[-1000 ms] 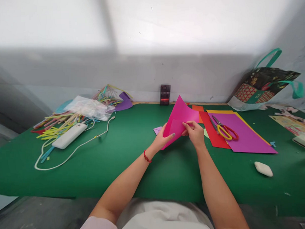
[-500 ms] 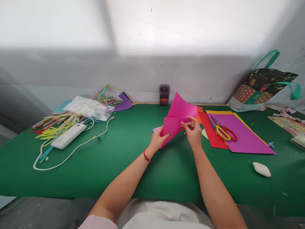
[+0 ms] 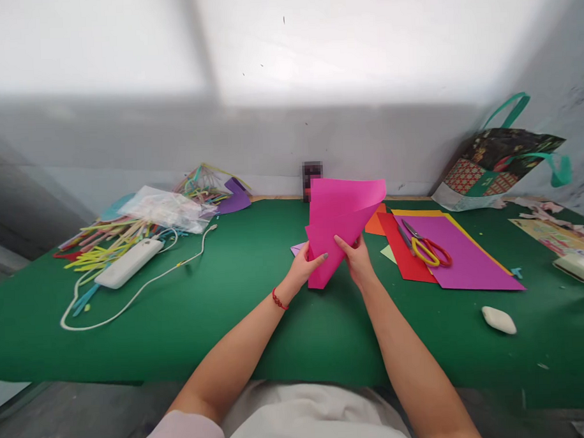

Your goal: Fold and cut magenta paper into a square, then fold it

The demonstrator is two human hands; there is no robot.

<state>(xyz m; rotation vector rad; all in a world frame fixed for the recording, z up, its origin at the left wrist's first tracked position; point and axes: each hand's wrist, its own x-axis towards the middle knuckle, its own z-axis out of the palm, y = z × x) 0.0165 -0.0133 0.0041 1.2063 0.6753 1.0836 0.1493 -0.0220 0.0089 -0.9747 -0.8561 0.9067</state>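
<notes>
A bright pink sheet of paper point(image 3: 342, 211), curled into a cone that widens toward the top, is held above the green table. My left hand point(image 3: 306, 269) grips its lower left edge, thumb across the front. On the lower right side my right hand point(image 3: 356, 258) holds it, thumb on the front and the other fingers largely hidden behind the paper. A small lilac piece of paper point(image 3: 297, 249) shows partly behind my left hand.
To the right, scissors point(image 3: 424, 245) lie on purple point(image 3: 480, 257), red point(image 3: 408, 259) and yellow sheets. A white case point(image 3: 499, 320) is nearer. At left are a power bank point(image 3: 131, 263) with cable, coloured strips point(image 3: 101, 251) and a plastic bag point(image 3: 170, 210). A patterned bag point(image 3: 501, 167) stands back right.
The pink paper has gone from a loosely folded sheet with a raised corner to a rolled cone. My right hand has moved left and down, from the upper edge to the lower side.
</notes>
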